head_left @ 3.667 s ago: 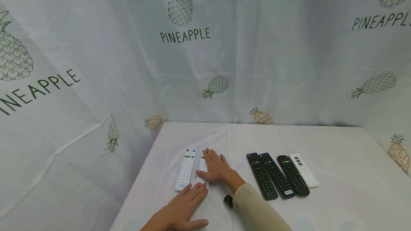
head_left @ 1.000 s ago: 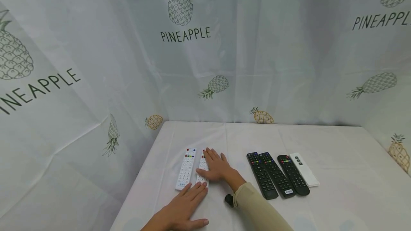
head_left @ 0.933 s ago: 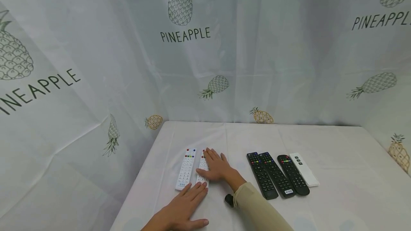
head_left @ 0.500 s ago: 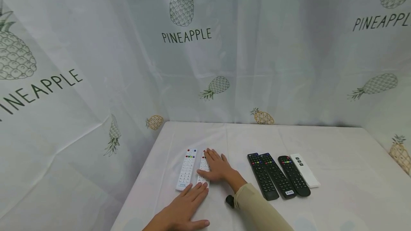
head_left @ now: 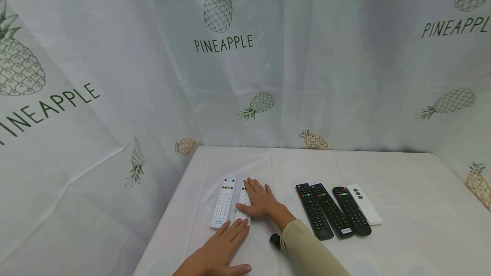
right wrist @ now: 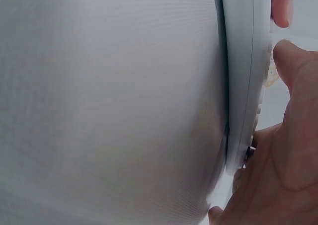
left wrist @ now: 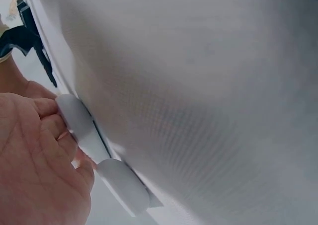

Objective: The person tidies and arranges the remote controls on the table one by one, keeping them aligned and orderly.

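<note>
Left hand (head_left: 220, 250): fingers straight, thumb apart, tips touching near end of a patterned-key white remote (head_left: 242, 198). Right hand (head_left: 261, 204): fingers extended flat over the same remote, thumb spread. Second white remote (head_left: 223, 204) just left. Three black remotes (head_left: 330, 208), slim white remote (head_left: 365, 206) well right. White tabletop (head_left: 410, 199); pineapple-print cloth (head_left: 326, 63) behind.

White remote (right wrist: 242, 76) lying on pale cloth (right wrist: 124, 96), right hand (right wrist: 288, 145) over it.

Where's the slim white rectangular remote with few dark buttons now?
In the head view, the slim white remote lies right of centre on the white-covered table, just right of the round-ended black remote.
</note>
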Tool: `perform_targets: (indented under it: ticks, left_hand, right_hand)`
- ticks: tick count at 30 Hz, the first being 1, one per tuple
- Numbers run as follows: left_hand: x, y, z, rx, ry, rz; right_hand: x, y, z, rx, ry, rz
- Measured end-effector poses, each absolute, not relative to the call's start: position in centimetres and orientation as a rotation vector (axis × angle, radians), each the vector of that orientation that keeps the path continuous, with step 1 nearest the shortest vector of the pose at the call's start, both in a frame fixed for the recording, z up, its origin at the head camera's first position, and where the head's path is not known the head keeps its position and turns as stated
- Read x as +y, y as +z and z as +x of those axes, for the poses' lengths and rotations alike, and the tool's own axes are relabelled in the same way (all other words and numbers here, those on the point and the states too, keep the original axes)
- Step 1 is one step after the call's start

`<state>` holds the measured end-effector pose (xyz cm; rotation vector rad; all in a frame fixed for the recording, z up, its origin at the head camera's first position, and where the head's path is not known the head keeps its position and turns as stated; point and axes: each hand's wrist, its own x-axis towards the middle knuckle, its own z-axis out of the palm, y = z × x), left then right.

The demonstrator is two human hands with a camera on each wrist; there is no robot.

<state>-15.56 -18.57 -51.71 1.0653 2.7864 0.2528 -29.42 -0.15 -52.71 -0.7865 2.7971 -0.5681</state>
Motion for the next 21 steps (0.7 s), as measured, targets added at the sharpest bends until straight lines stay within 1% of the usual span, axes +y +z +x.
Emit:
perform_targets:
  ticks: [6,11,21]
  left_hand:
    - [-18.45,-51.64,-15.5,2.772,0.271,1.037]
    - [-18.62,-51.76,-15.36,2.8,0.231,1.069]
    - [-18.51,-52.11,-15.57,2.786,0.25,1.019]
  right_hand:
    - [-0.21,-52.58,-29.3,2.793,-0.576,-0.796]
    - [-0.35,-52.68,-29.17,2.793,-0.58,-0.805]
    - [-0.32,-52.89,-29.33,2.804,-0.57,-0.816]
